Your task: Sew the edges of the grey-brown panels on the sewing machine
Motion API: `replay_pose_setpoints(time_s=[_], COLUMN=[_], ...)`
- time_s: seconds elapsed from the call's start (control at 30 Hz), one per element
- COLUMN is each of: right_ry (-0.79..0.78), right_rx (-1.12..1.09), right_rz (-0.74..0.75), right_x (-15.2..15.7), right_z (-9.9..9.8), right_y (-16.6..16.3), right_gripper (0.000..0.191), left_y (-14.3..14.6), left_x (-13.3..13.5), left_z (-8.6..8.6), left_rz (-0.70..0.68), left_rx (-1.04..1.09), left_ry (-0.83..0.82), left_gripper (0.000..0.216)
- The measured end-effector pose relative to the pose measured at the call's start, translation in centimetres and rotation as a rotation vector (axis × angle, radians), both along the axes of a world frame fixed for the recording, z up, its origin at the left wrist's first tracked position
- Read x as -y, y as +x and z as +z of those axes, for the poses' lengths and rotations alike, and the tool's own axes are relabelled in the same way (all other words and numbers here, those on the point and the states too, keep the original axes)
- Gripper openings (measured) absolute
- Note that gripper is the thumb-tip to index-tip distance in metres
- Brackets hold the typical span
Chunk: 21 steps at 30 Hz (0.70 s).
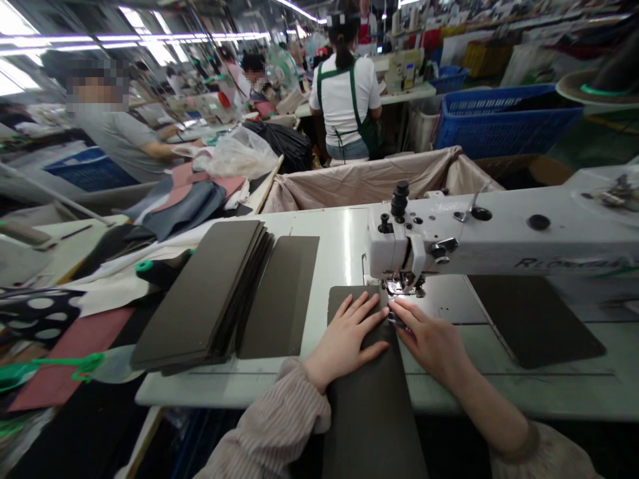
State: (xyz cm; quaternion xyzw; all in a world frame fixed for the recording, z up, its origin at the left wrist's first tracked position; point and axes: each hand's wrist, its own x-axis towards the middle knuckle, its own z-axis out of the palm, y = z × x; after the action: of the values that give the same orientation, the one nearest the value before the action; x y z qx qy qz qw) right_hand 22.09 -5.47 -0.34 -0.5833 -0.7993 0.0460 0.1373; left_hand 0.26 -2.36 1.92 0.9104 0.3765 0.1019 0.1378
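A long dark grey-brown panel (372, 399) lies under the sewing machine's needle area and hangs over the table's front edge toward me. My left hand (352, 336) rests flat on it, fingers spread, just left of the presser foot (402, 287). My right hand (432, 339) is at the panel's right edge, close below the foot, its fingers closed together. Between its thumb and fingers shows a small dark, shiny thing (397, 320), too hidden to name. The white sewing machine (479, 229) stretches off to the right.
Left on the table stand a stack of similar panels (200, 286) and one single panel (287, 293). Another dark panel (539, 319) lies under the machine arm. A fabric-lined bin (349, 189) is behind the table. Loose cloth and a thread cone (162, 267) lie farther left. Co-workers sit beyond.
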Motion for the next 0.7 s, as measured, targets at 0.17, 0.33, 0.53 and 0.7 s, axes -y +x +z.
replay_pose_setpoints(time_s=[0.17, 0.33, 0.53, 0.7], right_ry=[0.01, 0.007, 0.004, 0.022], right_rx=[0.038, 0.061, 0.068, 0.063], right_rz=[-0.002, -0.014, -0.016, -0.016], right_x=[0.04, -0.08, -0.11, -0.01], right_z=[0.07, 0.26, 0.19, -0.03], right_y=[-0.07, -0.21, -0.31, -0.24], right_gripper=[0.043, 0.043, 0.042, 0.042], left_y=[0.06, 0.06, 0.07, 0.01], left_x=[-0.04, -0.12, -0.54, -0.63], left_z=[-0.08, -0.11, -0.35, -0.38], left_rz=[0.003, -0.003, 0.002, -0.007], left_rx=[-0.006, -0.007, 0.009, 0.013], left_ry=[0.014, 0.013, 0.032, 0.022], left_gripper=[0.062, 0.062, 0.06, 0.059])
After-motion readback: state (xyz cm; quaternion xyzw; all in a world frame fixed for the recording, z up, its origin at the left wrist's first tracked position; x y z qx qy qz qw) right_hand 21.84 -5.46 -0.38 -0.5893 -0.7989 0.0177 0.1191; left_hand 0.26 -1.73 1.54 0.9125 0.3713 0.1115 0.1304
